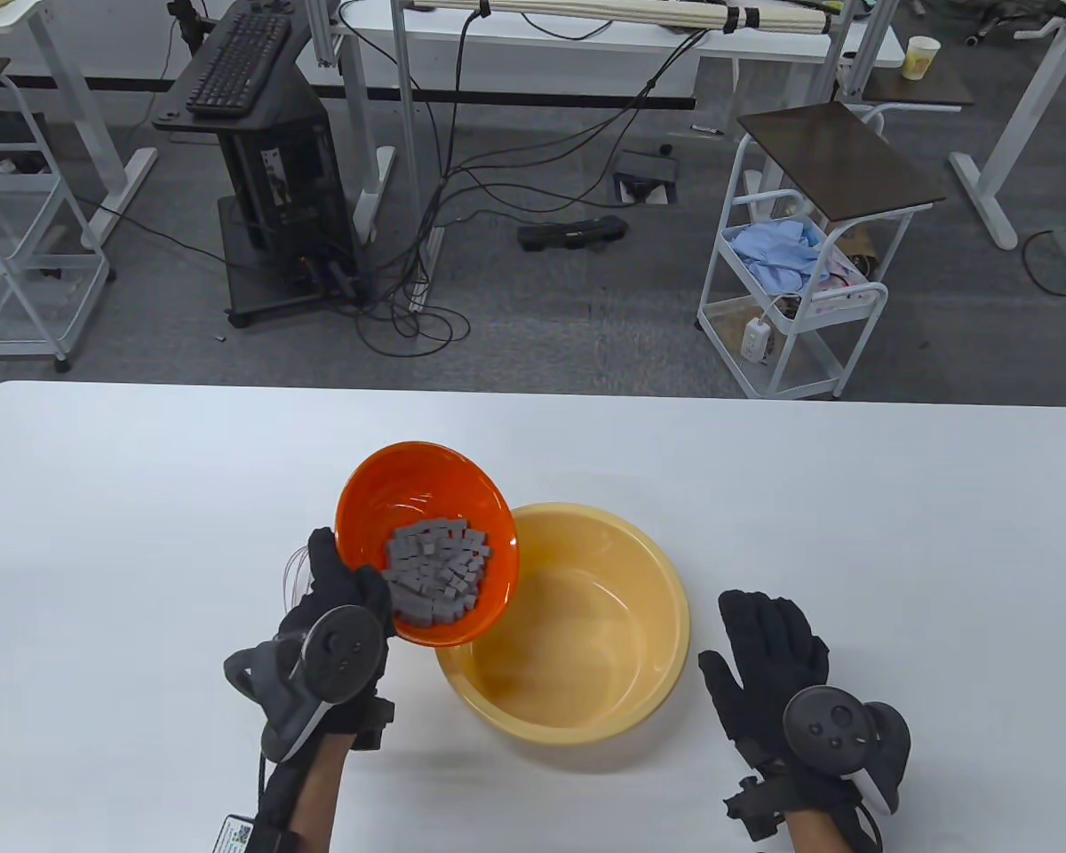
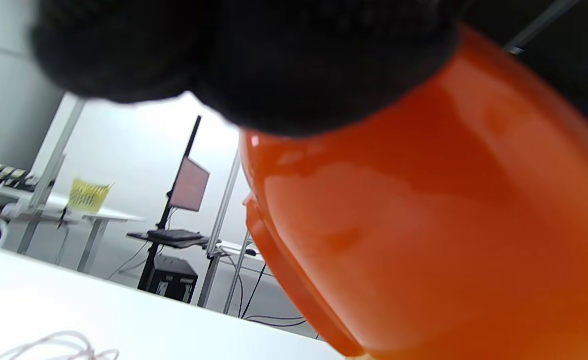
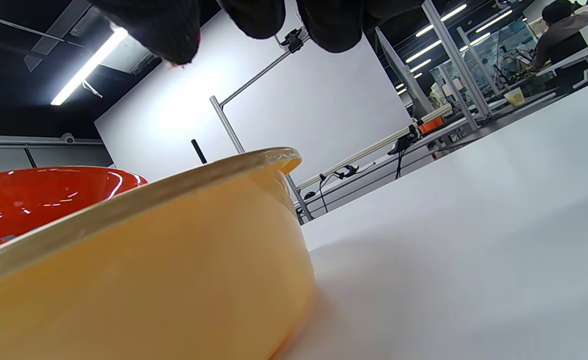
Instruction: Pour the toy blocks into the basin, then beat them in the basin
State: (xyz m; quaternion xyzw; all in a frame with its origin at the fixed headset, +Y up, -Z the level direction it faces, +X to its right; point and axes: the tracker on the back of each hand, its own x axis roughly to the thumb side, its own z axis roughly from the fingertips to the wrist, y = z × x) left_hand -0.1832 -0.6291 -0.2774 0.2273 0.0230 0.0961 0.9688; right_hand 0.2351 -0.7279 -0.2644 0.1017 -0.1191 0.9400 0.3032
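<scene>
Overhead, the grey toy blocks (image 1: 435,569) sit heaped in an orange bowl (image 1: 382,498), tilted over the near-left rim of the yellow basin (image 1: 640,569) on the white counter (image 1: 142,498). The left hand (image 1: 342,604) grips the bowl's edge (its wrist view shows only the bowl's glossy underside (image 2: 424,225)). The right hand (image 1: 768,657) rests flat and relaxed just beside the basin, whose outer wall (image 3: 148,270) fills that wrist view.
</scene>
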